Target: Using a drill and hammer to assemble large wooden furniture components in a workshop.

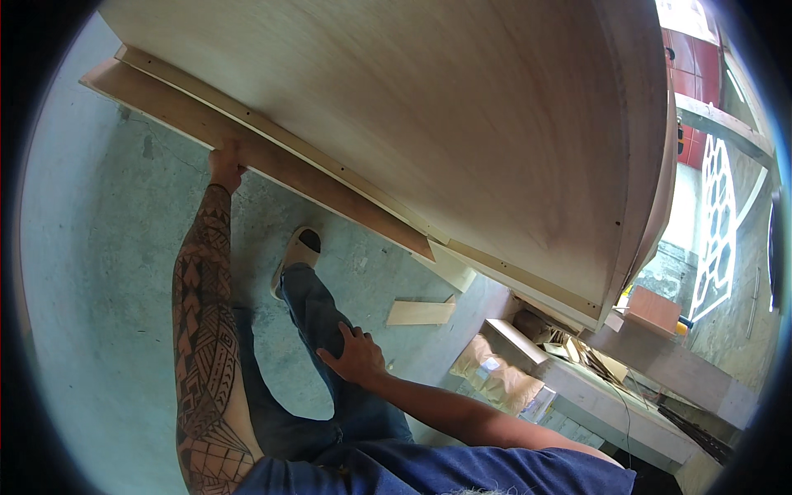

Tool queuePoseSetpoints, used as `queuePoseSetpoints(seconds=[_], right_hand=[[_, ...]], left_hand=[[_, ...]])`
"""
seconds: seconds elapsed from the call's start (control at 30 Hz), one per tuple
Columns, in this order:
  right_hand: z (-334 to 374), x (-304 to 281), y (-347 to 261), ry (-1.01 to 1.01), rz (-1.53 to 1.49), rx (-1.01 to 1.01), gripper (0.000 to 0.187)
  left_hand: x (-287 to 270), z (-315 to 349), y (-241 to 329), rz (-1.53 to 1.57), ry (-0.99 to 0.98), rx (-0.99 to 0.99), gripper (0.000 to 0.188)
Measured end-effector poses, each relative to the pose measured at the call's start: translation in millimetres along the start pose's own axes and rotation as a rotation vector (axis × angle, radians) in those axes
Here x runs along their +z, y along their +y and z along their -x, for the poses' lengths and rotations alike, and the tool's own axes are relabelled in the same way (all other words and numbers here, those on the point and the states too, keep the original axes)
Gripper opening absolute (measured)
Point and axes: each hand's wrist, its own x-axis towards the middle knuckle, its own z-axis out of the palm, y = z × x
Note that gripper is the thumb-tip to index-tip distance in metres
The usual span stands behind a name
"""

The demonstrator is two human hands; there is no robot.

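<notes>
Left hand (224, 166) grips the plank (289, 171) — lengthwise upper-left to lower-right.

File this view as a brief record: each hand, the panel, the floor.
Left hand: gripping the near edge of the narrow board
Right hand: resting on the right leg, fingers spread
Large panel: wooden, with a pale, dark-dotted strip along its near edge
Floor: grey-green; a loose wooden piece lies there

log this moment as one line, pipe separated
left hand: gripping edge of long brown wooden board | right hand: resting on blue-jeaned right leg | large pale-brown wooden panel: alongside board
</notes>
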Motion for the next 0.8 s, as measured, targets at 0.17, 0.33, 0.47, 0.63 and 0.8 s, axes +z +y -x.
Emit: queuePoseSetpoints(seconds=[0.17, 0.33, 0.47, 0.63, 0.8], right_hand=[[-1, -1, -6, -0.017, 0.006, -0.018, 0.091], [0, -2, -8, -0.011, 0.014, -0.012, 0.091], [-1, -1, -8, 0.01, 0.023, -0.044, 0.091], [-4, -12, -7, -0.002, 0.051, -0.028, 0.089], [4, -5, -46, -0.002, 0.038, -0.206, 0.087]], left_hand=[[-13, -9, -2, 0.029, 0.082, -0.003, 0.047], [-1, -10, -13, 0.074, 0.082, -0.006, 0.048], [-8, -13, -7, 0.043, 0.094, 0.009, 0.048], [24, 5, -10, 0.04, 0.088, -0.083, 0.046], [-60, -44, -31, -1.263, 0.124, 0.99, 0.016]])
